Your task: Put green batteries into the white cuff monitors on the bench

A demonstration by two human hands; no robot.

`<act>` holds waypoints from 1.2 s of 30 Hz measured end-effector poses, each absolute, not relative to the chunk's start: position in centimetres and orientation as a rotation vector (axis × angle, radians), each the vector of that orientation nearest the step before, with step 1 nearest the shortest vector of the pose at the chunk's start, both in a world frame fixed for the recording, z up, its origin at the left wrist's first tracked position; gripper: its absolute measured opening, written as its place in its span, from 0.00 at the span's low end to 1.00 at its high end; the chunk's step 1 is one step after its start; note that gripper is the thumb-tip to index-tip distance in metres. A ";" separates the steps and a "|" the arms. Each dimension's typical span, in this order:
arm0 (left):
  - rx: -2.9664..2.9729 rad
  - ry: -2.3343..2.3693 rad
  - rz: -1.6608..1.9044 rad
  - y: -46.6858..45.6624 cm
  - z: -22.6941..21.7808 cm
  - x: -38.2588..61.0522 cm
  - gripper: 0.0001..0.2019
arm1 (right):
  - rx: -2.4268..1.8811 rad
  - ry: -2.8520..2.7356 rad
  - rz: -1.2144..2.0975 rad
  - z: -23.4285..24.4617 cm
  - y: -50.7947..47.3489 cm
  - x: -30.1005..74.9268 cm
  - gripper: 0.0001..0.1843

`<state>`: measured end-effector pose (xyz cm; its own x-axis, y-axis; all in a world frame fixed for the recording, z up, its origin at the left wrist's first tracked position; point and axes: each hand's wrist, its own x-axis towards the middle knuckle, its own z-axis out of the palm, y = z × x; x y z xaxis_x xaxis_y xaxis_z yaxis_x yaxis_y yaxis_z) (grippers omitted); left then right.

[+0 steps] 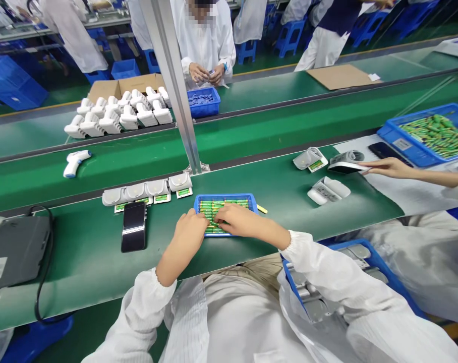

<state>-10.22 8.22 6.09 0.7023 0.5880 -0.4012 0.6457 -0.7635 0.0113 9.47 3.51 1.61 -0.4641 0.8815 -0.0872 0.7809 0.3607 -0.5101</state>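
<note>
A small blue tray (pixel 256 206) on the green bench holds rows of green batteries (pixel 229 203). My left hand (pixel 191 229) reaches over the tray's left edge. Its fingers are bent and closed at the batteries there, and what lies under the fingertips is hidden. From the right, my right hand (pixel 238 220) comes over the tray with curled fingers pressed together on batteries in the middle rows. A yellowish strip (pixel 262 208) sticks out beside the tray's right end. A black phone (pixel 134 227) lies left of the tray.
Several white cuffed devices (pixel 159 188) with batteries showing stand behind the phone. At right, a co-worker's hand (pixel 390 167) holds a white device (pixel 346 166) near a blue bin (pixel 388 135) of batteries. A metal post (pixel 176 75) rises behind the tray. A grey box (pixel 19 252) with a cable is left.
</note>
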 end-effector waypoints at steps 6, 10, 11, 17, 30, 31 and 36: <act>2.794 1.006 -0.584 8.1 5.4 -10.6 0.21 | -1.453 -2.416 0.795 1.1 3.5 9.9 0.11; 2.785 0.999 -0.523 8.0 5.0 -10.7 0.21 | -1.467 -2.413 0.780 1.0 3.5 9.7 0.10; 2.779 1.007 -0.514 8.0 5.0 -10.7 0.20 | -1.474 -2.414 0.770 1.0 3.4 9.8 0.10; 2.748 1.076 -0.376 8.1 5.1 -11.1 0.19 | -1.729 -2.419 0.538 1.1 3.0 11.8 0.09; 2.328 1.430 0.407 7.0 4.3 -13.9 0.14 | -1.819 -2.567 0.459 0.9 2.4 11.5 0.07; 2.306 1.438 0.435 6.9 4.2 -14.1 0.14 | -1.814 -2.560 0.469 0.9 2.5 11.4 0.07; 2.242 1.443 0.602 6.7 3.4 -14.8 0.14 | -1.737 -2.482 0.583 1.0 2.8 11.2 0.06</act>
